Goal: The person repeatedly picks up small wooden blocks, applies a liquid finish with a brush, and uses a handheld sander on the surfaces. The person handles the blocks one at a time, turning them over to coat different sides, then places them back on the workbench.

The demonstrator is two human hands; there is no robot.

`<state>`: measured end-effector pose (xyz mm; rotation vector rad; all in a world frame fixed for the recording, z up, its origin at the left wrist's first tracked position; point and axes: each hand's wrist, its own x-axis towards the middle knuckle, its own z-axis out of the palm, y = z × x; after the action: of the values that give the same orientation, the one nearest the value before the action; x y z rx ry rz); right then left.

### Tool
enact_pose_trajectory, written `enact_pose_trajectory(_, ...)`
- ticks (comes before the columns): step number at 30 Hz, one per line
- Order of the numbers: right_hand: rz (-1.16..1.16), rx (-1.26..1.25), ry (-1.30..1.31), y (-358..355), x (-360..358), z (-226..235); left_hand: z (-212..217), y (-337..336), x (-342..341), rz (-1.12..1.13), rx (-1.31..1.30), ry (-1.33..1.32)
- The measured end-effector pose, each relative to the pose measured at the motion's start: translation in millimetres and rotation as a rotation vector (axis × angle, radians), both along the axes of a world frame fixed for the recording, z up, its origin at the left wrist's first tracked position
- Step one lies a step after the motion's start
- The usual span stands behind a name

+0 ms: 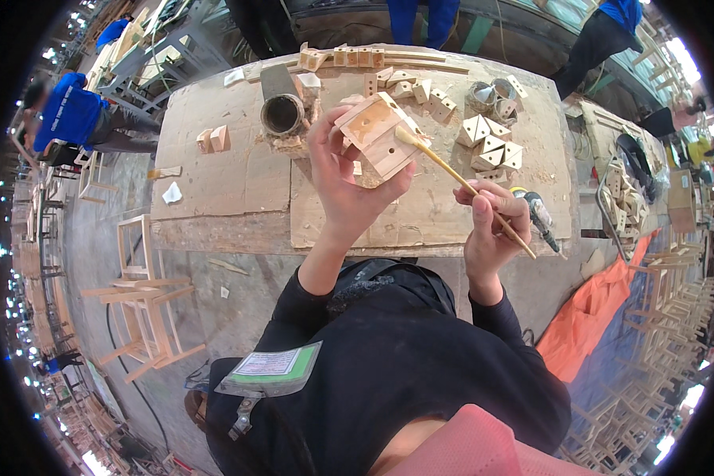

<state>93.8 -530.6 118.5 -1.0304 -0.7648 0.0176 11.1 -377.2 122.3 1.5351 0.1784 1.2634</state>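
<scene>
My left hand [343, 190] is raised over the table's near side, its fingers and thumb closed around pale wooden corner blocks [387, 151]. A glossy amber patch shows on their upper face, and a dark hole on the near face. In my right hand [496, 218] is a thin brush-like stick [460, 181], pinched between thumb and fingers. Its pale, widened tip touches the blocks' right side. Beyond my left hand stands a crusted dark can [282, 116]. Several triangular blocks with drilled holes [496, 149] are grouped past my right hand.
The cardboard-covered worktable [222, 186] also bears loose blocks [213, 140], a second can [504, 89] and a power drill [541, 216] near its right edge. Wooden chair frames [147, 309] stand on the floor at left. An orange sheet [583, 317] lies right. Other people work nearby.
</scene>
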Motion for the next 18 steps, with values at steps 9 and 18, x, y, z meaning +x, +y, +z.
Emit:
enact_pose_trajectory(9, 0.092, -0.056, -0.039, -2.8, -1.0, -3.2, 0.7, 3.6, -2.7, 0.023, 0.014, 0.028)
enact_pose_trajectory(18, 0.193, -0.049, 0.081, -3.5, -3.5, -1.3, 1.8, 6.1, -1.1, 0.020, 0.037, 0.022)
